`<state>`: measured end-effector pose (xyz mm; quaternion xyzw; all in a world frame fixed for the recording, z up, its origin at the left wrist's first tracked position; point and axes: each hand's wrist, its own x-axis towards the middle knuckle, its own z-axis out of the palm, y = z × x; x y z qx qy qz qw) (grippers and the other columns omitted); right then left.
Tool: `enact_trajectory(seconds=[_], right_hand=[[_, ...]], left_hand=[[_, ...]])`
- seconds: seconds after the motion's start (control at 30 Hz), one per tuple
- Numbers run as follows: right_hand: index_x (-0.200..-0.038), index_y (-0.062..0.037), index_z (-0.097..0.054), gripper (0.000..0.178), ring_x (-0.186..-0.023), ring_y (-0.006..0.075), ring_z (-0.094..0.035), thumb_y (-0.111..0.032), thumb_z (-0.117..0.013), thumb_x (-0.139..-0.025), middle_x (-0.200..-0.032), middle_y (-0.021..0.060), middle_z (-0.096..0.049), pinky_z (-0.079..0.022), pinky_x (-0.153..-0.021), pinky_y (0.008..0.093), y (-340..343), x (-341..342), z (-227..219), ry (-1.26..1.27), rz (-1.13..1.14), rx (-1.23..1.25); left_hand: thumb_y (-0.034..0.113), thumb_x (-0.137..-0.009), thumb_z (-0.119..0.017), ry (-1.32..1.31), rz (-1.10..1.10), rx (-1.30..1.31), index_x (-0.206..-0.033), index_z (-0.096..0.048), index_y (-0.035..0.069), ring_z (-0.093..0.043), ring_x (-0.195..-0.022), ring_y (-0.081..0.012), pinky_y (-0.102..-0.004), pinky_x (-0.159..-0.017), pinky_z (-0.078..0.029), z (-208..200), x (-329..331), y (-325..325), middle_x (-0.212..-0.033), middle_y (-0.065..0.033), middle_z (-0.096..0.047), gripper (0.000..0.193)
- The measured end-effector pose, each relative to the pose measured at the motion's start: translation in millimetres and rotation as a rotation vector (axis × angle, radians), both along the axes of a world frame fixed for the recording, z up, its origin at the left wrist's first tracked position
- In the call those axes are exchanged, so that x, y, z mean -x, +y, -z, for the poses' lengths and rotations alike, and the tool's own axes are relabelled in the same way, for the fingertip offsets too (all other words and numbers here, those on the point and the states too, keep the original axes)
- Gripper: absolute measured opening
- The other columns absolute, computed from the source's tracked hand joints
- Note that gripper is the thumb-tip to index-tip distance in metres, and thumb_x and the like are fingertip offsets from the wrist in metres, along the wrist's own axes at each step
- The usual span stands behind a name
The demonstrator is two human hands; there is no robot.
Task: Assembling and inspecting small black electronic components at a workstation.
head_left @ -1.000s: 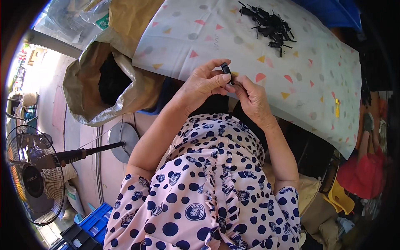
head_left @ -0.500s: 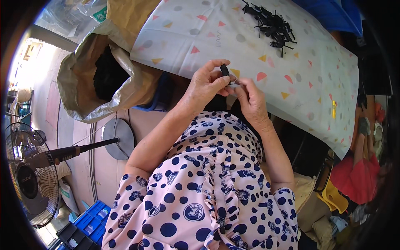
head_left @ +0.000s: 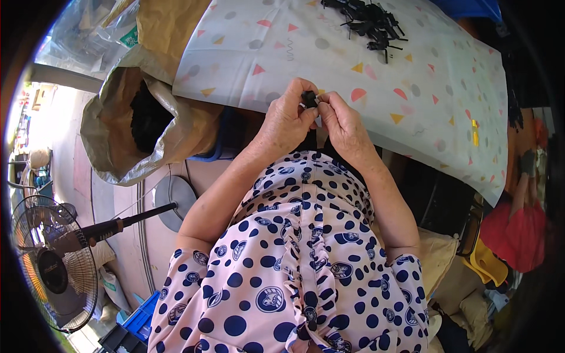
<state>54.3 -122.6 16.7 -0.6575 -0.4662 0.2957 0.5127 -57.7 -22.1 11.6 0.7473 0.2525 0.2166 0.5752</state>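
A small black plastic part (head_left: 308, 99) sits pinched between the thumb and fingers of my left hand (head_left: 285, 115), just above the table's near edge. My right hand (head_left: 343, 123) meets it from the other side, thumb and forefinger closed at the part's right end. Whatever those right fingertips grip is too small and covered to make out. Farther back on the patterned tablecloth (head_left: 329, 65) lies a heap of black plastic parts (head_left: 374, 23) with thin stems.
An open sack (head_left: 106, 141) with black contents (head_left: 150, 117) stands left of the table. A yellow tool-like object (head_left: 475, 133) lies on the cloth's right side. At the far left is a fan (head_left: 56, 270). Another person's red garment (head_left: 515, 235) shows at the right.
My two hands have come closer together around the black part, which is now turned and more covered by fingers. The whole view has shifted slightly.
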Motion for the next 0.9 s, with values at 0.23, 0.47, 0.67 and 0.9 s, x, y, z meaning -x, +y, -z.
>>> enact_trajectory(seconds=[0.23,0.47,0.67,0.9], right_hand=[[-0.103,-0.0013,-0.053,0.018,-0.059,0.0104,-0.043,-0.017,-0.045,-0.099,-0.067,0.0042,-0.049,-0.039,-0.056,0.0259,-3,-6,7,0.032,0.016,-0.002],[-0.101,-0.0031,-0.052,0.011,-0.062,0.0378,-0.05,-0.013,-0.05,-0.096,-0.071,0.0219,-0.055,-0.045,-0.06,0.0364,6,-4,14,0.006,0.073,-0.027],[-0.103,-0.0032,-0.054,0.017,-0.058,0.0065,-0.042,-0.019,-0.047,-0.099,-0.069,-0.0007,-0.049,-0.036,-0.052,0.021,9,-8,12,0.169,0.036,-0.081],[-0.101,-0.0057,-0.056,0.016,-0.047,0.0027,-0.043,-0.021,-0.052,-0.097,-0.074,0.0005,-0.058,-0.031,-0.041,0.0159,9,-16,14,0.456,0.013,-0.13]], left_hand=[[-0.002,-0.084,-0.055,0.077,0.0,-0.028,-0.108,-0.045,0.004,-0.064,-0.066,-0.0249,-0.0345,-0.061,-0.05,-6,-8,-4,-0.076,-0.0158,-0.062,0.027],[-0.005,-0.083,-0.053,0.099,-0.093,-0.479,-0.106,-0.046,0.004,-0.065,-0.065,-0.0193,-0.0307,-0.058,-0.05,1,-13,-3,-0.069,-0.0126,-0.062,0.025],[0.004,-0.086,-0.054,-0.108,-0.1,-0.164,-0.106,-0.047,0.007,-0.062,-0.066,-0.0225,-0.0331,-0.06,-0.048,8,-13,5,-0.077,-0.0134,-0.062,0.022],[0.008,-0.095,-0.044,-0.454,-0.036,1.05,-0.117,-0.05,0.01,-0.057,-0.068,-0.0114,-0.0206,-0.059,-0.046,-19,2,13,-0.087,-0.0074,-0.062,0.023]])
